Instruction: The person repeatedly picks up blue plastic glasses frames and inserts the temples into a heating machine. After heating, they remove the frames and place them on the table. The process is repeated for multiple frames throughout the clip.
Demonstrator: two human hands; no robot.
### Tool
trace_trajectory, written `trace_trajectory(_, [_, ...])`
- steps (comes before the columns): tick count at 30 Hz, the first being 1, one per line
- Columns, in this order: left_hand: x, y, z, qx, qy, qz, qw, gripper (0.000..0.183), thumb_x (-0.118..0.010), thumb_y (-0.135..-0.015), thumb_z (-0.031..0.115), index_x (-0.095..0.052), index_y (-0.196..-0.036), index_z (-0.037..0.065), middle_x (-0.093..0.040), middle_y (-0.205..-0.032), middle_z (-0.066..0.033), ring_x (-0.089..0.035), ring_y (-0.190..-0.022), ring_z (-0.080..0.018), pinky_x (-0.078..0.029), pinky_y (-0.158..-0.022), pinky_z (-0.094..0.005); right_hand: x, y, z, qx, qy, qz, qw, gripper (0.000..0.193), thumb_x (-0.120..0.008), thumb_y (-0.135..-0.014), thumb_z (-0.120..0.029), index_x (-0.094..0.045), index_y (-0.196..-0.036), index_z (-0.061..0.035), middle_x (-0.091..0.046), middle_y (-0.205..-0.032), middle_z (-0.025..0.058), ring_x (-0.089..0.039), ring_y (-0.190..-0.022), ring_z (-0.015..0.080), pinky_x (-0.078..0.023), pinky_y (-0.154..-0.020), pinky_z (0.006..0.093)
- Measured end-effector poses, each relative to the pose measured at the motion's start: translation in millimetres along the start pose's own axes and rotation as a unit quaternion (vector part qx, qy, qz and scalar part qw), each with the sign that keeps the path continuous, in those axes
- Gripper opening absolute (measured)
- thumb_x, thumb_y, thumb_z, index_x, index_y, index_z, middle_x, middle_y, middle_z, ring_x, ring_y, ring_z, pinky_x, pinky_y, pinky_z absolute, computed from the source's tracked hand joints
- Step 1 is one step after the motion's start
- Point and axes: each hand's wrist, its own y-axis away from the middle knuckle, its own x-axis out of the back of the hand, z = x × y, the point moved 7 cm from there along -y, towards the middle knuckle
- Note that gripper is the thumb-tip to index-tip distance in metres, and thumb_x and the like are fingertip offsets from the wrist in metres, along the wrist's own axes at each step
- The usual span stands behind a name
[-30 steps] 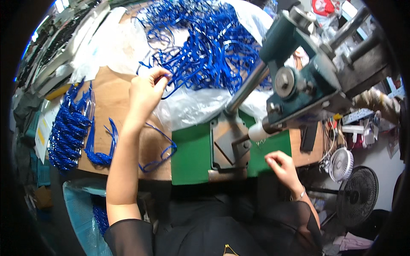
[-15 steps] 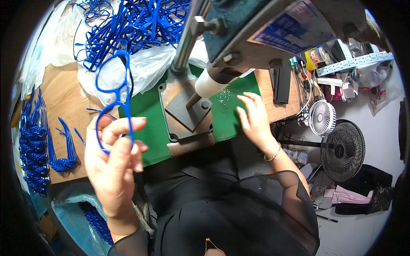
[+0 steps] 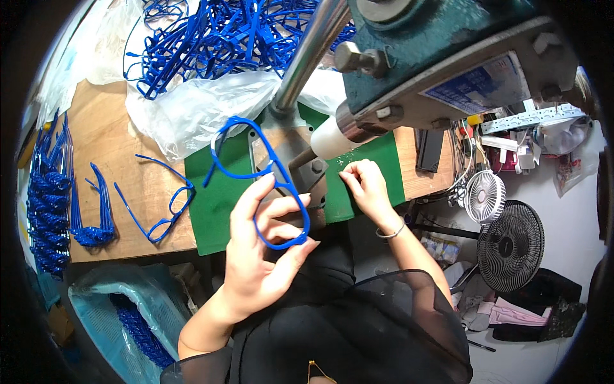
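Note:
My left hand (image 3: 252, 265) grips a blue eyeglass frame (image 3: 273, 155) by one rim, with thumb and fingers round it. The frame is tilted in front of the press's metal base (image 3: 299, 137), above the green mat (image 3: 214, 221). One temple sticks out to the left. My right hand (image 3: 369, 192) is at the mat's right part, beside small pale crumbs (image 3: 346, 157). Its fingers are curled in against the thumb; anything between them is hidden. A second blue eyeglass frame (image 3: 190, 187) lies with temples spread on the wooden table, left of the mat.
A green press head (image 3: 409, 57) with a white sleeve (image 3: 329, 137) overhangs the mat. Loose blue frames (image 3: 224, 38) heap on white plastic behind. Stacked blue frames (image 3: 48, 211) stand at the far left. Below is a lined blue bin (image 3: 96, 320); two fans (image 3: 508, 246) stand right.
My left hand has moved right with the eyeglass frame, turning it across the press base. The second frame on the table is now in full view. My right hand's spread fingers have curled in.

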Motion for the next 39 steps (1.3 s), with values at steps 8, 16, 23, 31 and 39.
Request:
trace_trajectory(8, [-3.3,-5.2,-3.1,0.034,0.027,-0.01,0.999,0.075,-0.056,-0.073,-0.013,-0.013,-0.134,0.002,-0.051,-0.113,-0.0184,-0.06,-0.082,-0.0129,-0.047,-0.075,-0.0235,44.0,2.3,-170.4,0.227,-0.178,-0.155,0.945,0.012,-0.062,-0.074,-0.005,-0.052,-0.08,-0.0024,-0.05,-0.076,0.0097,-0.049,-0.069,0.0271,-0.042,-0.062,0.0329])
trace_trajectory(16, [1.1,4.8,-2.1,0.036,0.032,-0.023,0.999,0.08,-0.054,-0.073,-0.014,-0.008,-0.135,0.004,-0.045,-0.12,-0.0204,-0.059,-0.09,-0.0163,-0.046,-0.079,-0.0251,45.9,8.9,-189.1,0.333,-0.157,-0.049,0.929,0.018,-0.071,-0.063,-0.006,-0.058,-0.075,-0.0052,-0.058,-0.071,0.0037,-0.053,-0.062,0.0208,-0.043,-0.057,0.0287])
trace_trajectory(23, [-2.5,5.1,3.2,0.004,0.01,-0.023,1.0,0.081,-0.052,-0.072,-0.015,-0.006,-0.136,0.004,-0.044,-0.12,-0.0214,-0.059,-0.091,-0.0176,-0.046,-0.079,-0.0256,43.3,5.0,-176.0,0.256,-0.24,-0.085,0.932,0.015,-0.073,-0.065,-0.009,-0.061,-0.075,-0.006,-0.058,-0.072,0.0052,-0.053,-0.065,0.0189,-0.043,-0.058,0.0265])
trace_trajectory(31, [-3.3,4.7,3.7,0.009,0.021,-0.043,0.999,0.081,-0.053,-0.072,-0.015,-0.006,-0.135,0.003,-0.044,-0.12,-0.0213,-0.058,-0.091,-0.0174,-0.046,-0.079,-0.0259,37.1,1.2,-170.3,0.234,-0.304,-0.147,0.912,0.014,-0.072,-0.065,-0.006,-0.063,-0.076,-0.0071,-0.055,-0.07,0.0026,-0.048,-0.065,0.0162,-0.038,-0.057,0.0247])
trace_trajectory(39, [-3.8,5.0,4.7,-0.001,0.022,-0.043,0.999,0.081,-0.053,-0.071,-0.016,-0.006,-0.135,0.003,-0.044,-0.12,-0.0219,-0.058,-0.094,-0.0178,-0.046,-0.081,-0.0266,34.6,5.7,-166.6,0.174,-0.329,-0.143,0.917,0.014,-0.071,-0.067,-0.004,-0.063,-0.077,-0.0063,-0.055,-0.07,0.0028,-0.049,-0.066,0.0156,-0.038,-0.057,0.0243])
